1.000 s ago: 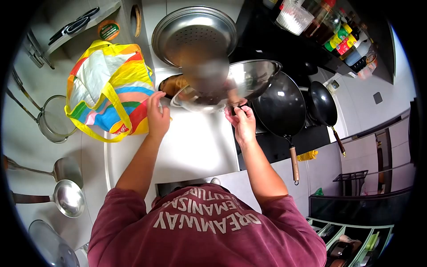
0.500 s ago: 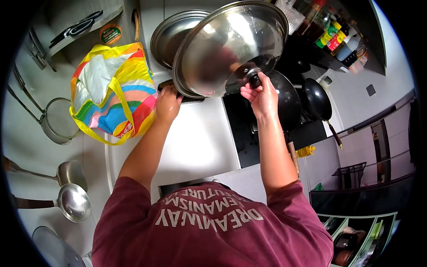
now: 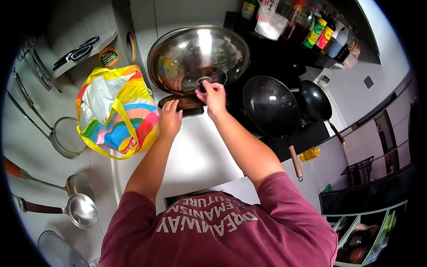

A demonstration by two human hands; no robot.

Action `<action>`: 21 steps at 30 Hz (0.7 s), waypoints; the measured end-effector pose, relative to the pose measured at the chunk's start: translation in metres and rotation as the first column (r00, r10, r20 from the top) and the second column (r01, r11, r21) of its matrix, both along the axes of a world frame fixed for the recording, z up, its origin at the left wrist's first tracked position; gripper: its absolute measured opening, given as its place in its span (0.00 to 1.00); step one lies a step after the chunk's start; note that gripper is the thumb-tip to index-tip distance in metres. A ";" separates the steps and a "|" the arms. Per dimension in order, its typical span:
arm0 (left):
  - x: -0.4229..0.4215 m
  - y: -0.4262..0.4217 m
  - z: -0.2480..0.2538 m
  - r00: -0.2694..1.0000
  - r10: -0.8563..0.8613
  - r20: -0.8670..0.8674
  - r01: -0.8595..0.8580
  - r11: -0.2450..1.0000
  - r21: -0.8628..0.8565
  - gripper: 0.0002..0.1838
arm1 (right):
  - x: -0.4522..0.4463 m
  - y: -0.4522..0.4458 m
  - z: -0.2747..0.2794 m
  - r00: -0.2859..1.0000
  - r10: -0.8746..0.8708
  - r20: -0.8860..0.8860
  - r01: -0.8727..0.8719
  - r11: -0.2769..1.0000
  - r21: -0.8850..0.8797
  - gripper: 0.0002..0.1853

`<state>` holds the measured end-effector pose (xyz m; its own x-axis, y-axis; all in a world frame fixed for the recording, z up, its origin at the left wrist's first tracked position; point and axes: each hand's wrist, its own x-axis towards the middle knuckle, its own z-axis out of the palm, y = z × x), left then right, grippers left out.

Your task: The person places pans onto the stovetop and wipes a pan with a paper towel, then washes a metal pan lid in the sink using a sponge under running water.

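Note:
A large shiny metal pan lid (image 3: 200, 55) leans upright against the wall at the back of the counter. My right hand (image 3: 213, 98) pinches the dark knob at the middle of the lid. The lid's lower edge is at a dark brown ribbed rack (image 3: 189, 102) on the counter. My left hand (image 3: 170, 119) has its fingers hooked on the rack's front left edge. The hand hides part of that edge.
Left of the rack stands a colourful shopping bag (image 3: 118, 111). A black wok (image 3: 271, 107) and a small black pan (image 3: 315, 100) sit on the hob at the right. Sauce bottles (image 3: 316, 33) line the back right. A strainer (image 3: 69, 138) and ladle (image 3: 82, 211) hang at left.
The lid has moved down and left from mid-air to the rack, in front of another metal lid. My right hand moved with it. The wok is now uncovered to view.

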<state>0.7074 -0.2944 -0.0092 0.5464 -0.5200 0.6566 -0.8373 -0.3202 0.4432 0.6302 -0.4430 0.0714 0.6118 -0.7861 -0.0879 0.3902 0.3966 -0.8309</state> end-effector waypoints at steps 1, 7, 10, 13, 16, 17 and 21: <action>-0.003 0.000 0.008 0.999 -0.025 -0.043 0.024 0.999 -0.025 0.25 | 0.012 -0.001 -0.014 0.999 -0.011 -0.036 0.012 1.000 0.010 0.19; 0.000 -0.003 0.038 0.996 -0.051 -0.067 0.046 0.997 -0.068 0.31 | 0.025 -0.023 -0.020 0.801 0.281 -0.529 -0.383 0.919 -0.091 0.08; 0.008 -0.006 0.038 0.994 -0.020 -0.108 0.015 0.999 -0.048 0.31 | 0.013 -0.031 -0.003 0.797 0.178 -0.577 -0.357 0.909 -0.213 0.08; 0.011 -0.008 0.036 0.994 -0.023 -0.107 0.022 1.000 -0.008 0.31 | -0.007 -0.034 0.001 0.797 0.055 -0.602 -0.330 0.874 -0.357 0.11; 0.009 -0.014 0.031 0.993 -0.021 -0.118 0.027 0.999 0.046 0.29 | -0.028 -0.038 -0.001 0.786 -0.026 -0.618 -0.347 0.808 -0.476 0.17; 0.009 -0.016 0.030 0.993 -0.022 -0.113 0.029 0.997 0.065 0.29 | -0.033 -0.037 -0.003 0.821 -0.204 -0.533 -0.278 0.673 -0.686 0.19; 0.007 -0.020 0.039 0.986 -0.075 -0.152 0.085 0.995 0.057 0.29 | -0.039 -0.038 0.029 0.859 -0.512 0.001 -0.063 -0.107 -0.992 0.37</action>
